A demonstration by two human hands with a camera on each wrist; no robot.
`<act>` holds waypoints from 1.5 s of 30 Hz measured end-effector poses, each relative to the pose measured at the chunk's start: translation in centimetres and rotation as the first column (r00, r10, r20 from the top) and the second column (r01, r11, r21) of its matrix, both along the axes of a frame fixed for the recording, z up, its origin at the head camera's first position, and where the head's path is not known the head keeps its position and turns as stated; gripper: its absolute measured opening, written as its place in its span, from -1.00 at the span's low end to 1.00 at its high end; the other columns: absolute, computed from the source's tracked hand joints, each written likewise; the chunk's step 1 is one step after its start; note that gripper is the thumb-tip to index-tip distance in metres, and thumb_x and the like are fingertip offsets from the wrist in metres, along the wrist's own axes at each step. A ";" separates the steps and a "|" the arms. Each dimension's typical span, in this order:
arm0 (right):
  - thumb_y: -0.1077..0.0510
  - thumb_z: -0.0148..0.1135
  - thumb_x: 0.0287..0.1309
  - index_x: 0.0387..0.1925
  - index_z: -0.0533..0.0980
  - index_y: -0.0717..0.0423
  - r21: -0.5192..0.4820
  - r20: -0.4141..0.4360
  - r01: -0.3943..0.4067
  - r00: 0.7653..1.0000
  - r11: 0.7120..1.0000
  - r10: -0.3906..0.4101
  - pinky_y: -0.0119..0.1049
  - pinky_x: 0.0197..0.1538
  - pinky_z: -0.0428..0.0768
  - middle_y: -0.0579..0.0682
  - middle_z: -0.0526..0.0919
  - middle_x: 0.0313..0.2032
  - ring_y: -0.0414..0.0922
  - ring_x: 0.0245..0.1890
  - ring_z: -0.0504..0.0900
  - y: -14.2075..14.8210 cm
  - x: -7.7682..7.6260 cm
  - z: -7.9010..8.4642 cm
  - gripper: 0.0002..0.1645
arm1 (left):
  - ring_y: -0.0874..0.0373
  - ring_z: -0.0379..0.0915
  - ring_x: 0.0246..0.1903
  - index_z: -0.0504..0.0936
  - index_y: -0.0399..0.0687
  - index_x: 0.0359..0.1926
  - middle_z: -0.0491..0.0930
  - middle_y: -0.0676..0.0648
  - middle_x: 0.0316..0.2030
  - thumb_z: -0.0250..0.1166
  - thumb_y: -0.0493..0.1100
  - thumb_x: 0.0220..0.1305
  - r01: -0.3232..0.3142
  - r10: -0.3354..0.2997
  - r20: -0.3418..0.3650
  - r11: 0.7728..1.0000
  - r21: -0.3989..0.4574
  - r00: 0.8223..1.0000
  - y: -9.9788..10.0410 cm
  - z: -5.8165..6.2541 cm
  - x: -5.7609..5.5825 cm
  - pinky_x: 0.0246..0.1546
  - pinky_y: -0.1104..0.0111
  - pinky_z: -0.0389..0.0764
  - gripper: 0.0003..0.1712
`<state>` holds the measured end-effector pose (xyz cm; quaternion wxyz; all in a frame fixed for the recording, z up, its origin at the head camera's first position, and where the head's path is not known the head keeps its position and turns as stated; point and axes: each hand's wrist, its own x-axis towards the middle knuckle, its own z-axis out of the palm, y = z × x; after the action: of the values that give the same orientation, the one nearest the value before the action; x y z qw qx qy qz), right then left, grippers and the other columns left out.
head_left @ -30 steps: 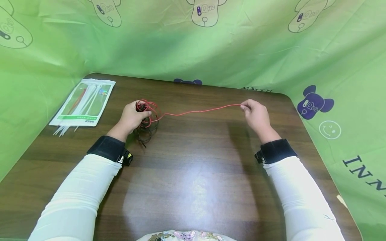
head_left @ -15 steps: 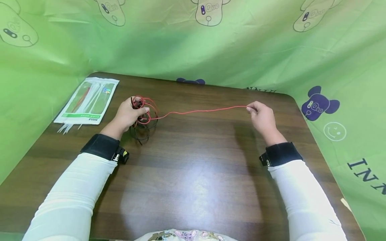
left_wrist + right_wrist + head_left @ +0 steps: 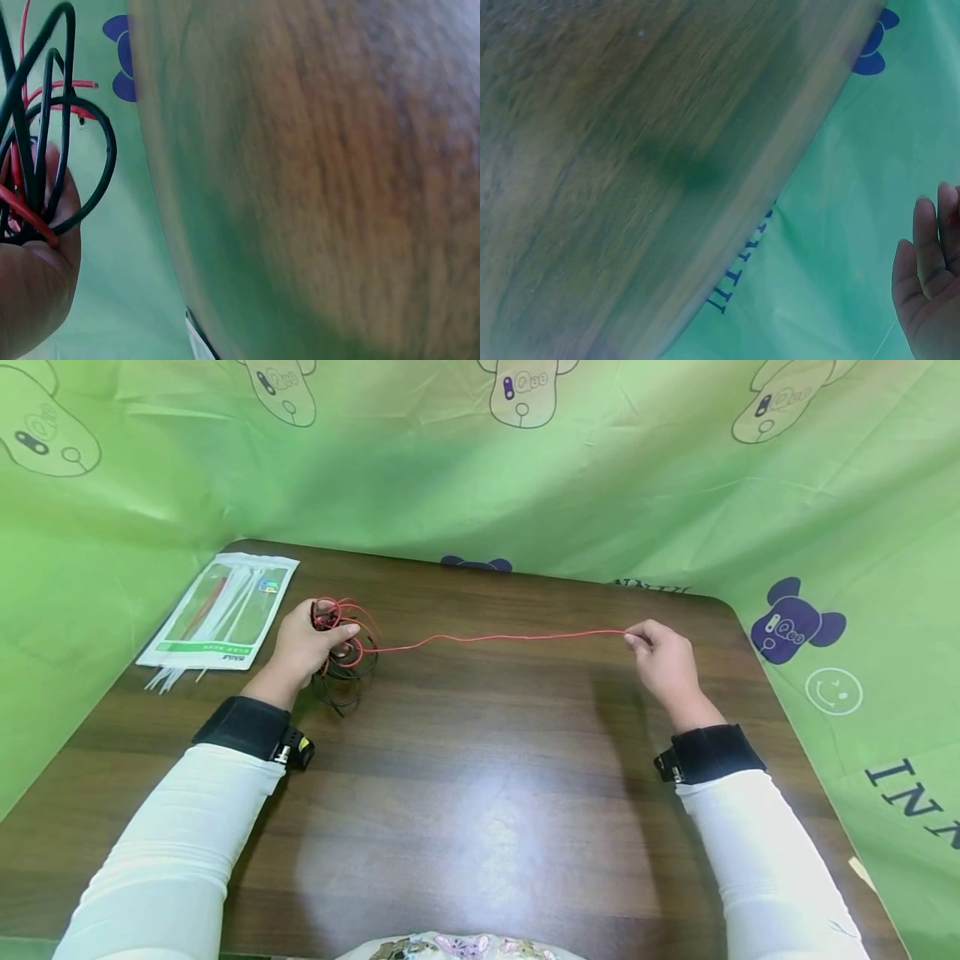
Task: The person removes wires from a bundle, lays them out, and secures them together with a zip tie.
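My left hand point(image 3: 303, 646) grips a tangled bundle of red and black wires, the black wire point(image 3: 367, 670) hanging in loops below the fingers. In the left wrist view dark loops of the black wire point(image 3: 110, 154) stand out past the hand point(image 3: 34, 292), with red wire among them. From the bundle a red wire point(image 3: 510, 637) runs across to the right, nearly straight with a slight wave. My right hand point(image 3: 667, 664) pinches its far end between thumb and forefinger. In the right wrist view only part of the right hand point(image 3: 934, 277) shows, at the edge.
A clear-fronted bag point(image 3: 258, 631) of white and red cable ties lies at the back left, several tie ends poking out of it. Green printed cloth point(image 3: 405, 468) hangs behind and beside the brown wooden table point(image 3: 450, 752).
My hands have moved farther apart, the left toward the left and the right toward the right. The red wire between them spans a longer stretch. The head view has shifted slightly.
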<state>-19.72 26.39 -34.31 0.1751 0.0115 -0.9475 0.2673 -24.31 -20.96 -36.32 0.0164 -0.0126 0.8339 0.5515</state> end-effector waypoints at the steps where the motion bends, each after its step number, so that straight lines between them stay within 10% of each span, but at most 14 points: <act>1: 0.21 0.08 0.37 -0.21 0.56 0.31 0.001 -0.001 -0.001 1.000 1.000 0.001 -0.04 -0.21 0.48 0.24 0.68 -0.28 0.12 -0.30 0.58 0.1 0.1 0.0 -0.78 | 0.38 0.54 -0.57 0.20 -0.36 0.30 0.39 -0.34 0.11 0.30 -0.13 0.28 -0.005 0.005 -0.005 1.000 0.024 1.000 -0.1 -0.1 0.0 -0.41 0.50 0.60 -0.29; 11: 0.24 0.07 0.37 -0.20 0.55 0.32 0.009 -0.004 0.019 1.000 1.000 -0.019 -0.02 -0.24 0.49 0.27 0.67 -0.29 0.13 -0.32 0.58 0.7 0.1 -0.3 -0.80 | 0.22 0.46 -0.34 0.03 -0.12 0.44 0.30 -0.22 -0.02 0.11 -0.36 0.36 0.008 -0.006 -0.034 0.998 0.063 0.999 -0.4 0.0 0.1 -0.48 0.45 0.61 -0.29; 18: 0.23 0.06 0.38 -0.20 0.55 0.33 -0.003 0.001 0.018 1.000 1.000 -0.018 -0.05 -0.25 0.48 0.28 0.67 -0.28 0.14 -0.31 0.59 0.8 0.1 0.1 -0.79 | 0.33 0.51 -0.38 0.20 -0.33 0.32 0.31 -0.37 0.23 0.13 -0.32 0.37 -0.003 0.003 -0.010 1.000 0.022 1.000 -0.7 0.3 0.0 -0.43 0.43 0.65 -0.45; 27: 0.22 0.07 0.38 -0.21 0.56 0.32 0.009 -0.033 0.026 0.999 1.000 -0.026 -0.04 -0.21 0.48 0.27 0.68 -0.28 0.15 -0.30 0.60 1.2 -0.3 0.5 -0.78 | -0.16 0.41 -0.04 -0.17 0.12 0.54 0.34 -0.40 0.15 0.23 -0.42 0.26 0.119 -0.138 -0.091 0.976 -0.185 0.986 -1.1 0.7 0.0 -0.24 0.29 0.57 0.03; 33: 0.21 0.06 0.38 -0.19 0.56 0.32 0.024 -0.027 0.023 0.999 0.999 -0.023 -0.01 -0.20 0.49 0.28 0.67 -0.27 0.17 -0.30 0.60 1.2 -0.3 0.9 -0.77 | -0.29 0.30 0.12 0.40 -0.25 0.23 0.42 -0.42 0.08 0.30 -0.42 0.19 0.136 -0.206 -0.164 0.922 -0.362 0.965 -1.3 0.4 0.0 0.11 -0.08 0.34 -0.43; 40: 0.21 0.06 0.38 -0.18 0.56 0.32 0.036 -0.027 0.037 0.999 0.999 -0.036 0.02 -0.16 0.48 0.29 0.67 -0.26 0.19 -0.27 0.60 1.5 -0.2 1.3 -0.77 | -0.28 0.37 0.02 0.31 -0.38 0.02 0.42 -0.41 -0.03 0.31 -0.40 0.18 0.131 -0.177 -0.108 0.931 -0.340 0.978 -1.5 0.6 0.5 -0.04 -0.07 0.43 -0.56; 45: 0.22 0.06 0.38 -0.18 0.55 0.33 0.034 -0.030 0.038 0.999 0.999 -0.037 0.00 -0.18 0.47 0.30 0.67 -0.27 0.19 -0.28 0.59 1.8 -0.1 1.2 -0.77 | -0.29 0.33 0.08 0.26 -0.29 0.24 0.40 -0.43 0.05 0.26 -0.38 0.25 0.126 -0.168 -0.109 0.939 -0.319 0.980 -1.5 0.7 0.4 0.00 -0.10 0.41 -0.43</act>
<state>-19.86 28.17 -33.10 0.1938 0.0007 -0.9493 0.2475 -23.90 -22.44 -35.65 -0.0009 0.0848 0.9081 0.4102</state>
